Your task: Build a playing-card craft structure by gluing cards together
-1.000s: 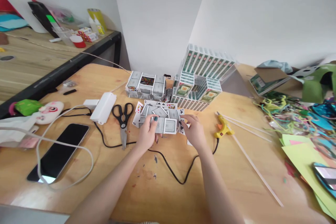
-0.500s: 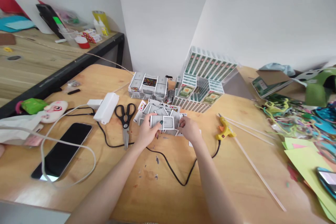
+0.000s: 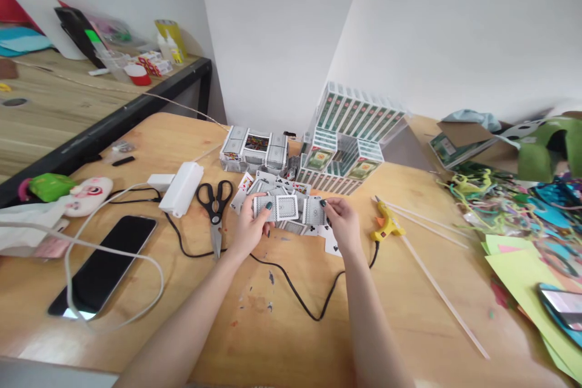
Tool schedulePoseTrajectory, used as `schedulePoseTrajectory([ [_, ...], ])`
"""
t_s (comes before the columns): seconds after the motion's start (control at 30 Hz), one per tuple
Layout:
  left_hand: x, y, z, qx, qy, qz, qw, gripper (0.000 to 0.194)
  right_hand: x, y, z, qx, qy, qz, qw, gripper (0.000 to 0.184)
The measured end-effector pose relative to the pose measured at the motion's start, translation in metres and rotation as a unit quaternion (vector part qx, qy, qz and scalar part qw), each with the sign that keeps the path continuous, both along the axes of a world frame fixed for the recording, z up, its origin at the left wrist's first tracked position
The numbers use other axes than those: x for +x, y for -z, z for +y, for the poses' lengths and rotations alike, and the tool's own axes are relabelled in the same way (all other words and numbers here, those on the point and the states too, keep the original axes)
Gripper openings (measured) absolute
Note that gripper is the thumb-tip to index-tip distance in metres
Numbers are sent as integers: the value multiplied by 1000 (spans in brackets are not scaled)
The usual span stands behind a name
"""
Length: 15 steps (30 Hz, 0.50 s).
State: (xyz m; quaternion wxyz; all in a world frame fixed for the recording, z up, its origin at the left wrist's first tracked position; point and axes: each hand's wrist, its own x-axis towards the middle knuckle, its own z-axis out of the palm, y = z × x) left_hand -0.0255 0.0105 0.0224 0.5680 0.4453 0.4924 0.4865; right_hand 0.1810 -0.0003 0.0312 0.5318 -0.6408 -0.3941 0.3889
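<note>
My left hand (image 3: 248, 229) pinches the left end of a strip of joined playing cards (image 3: 287, 208), backs toward me. My right hand (image 3: 342, 223) pinches the right end of the same strip, which is lifted just above a heap of loose playing cards (image 3: 273, 188) on the wooden table (image 3: 282, 321). Behind the heap stands a small box built of cards (image 3: 254, 148) and a larger stepped structure of green-backed cards (image 3: 350, 139).
Black scissors (image 3: 214, 206) lie left of the cards, beside a white adapter (image 3: 182, 188) and a dark phone (image 3: 102, 264) with a white cable. A yellow glue gun (image 3: 384, 223) with glue sticks lies right. A black cord (image 3: 295, 294) crosses the table. Coloured paper scraps (image 3: 522, 212) crowd the right edge.
Both hands have raised the card strip a little and spread it wider. The right hand has moved from the loose heap onto the strip's right end.
</note>
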Motion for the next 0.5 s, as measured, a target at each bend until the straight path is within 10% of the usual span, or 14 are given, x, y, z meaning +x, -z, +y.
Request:
schedulePoseTrajectory([
  [0.5,-4,6,2,43,-14,-16,999,36,-13,3,-5,-18,17,144,989,32],
])
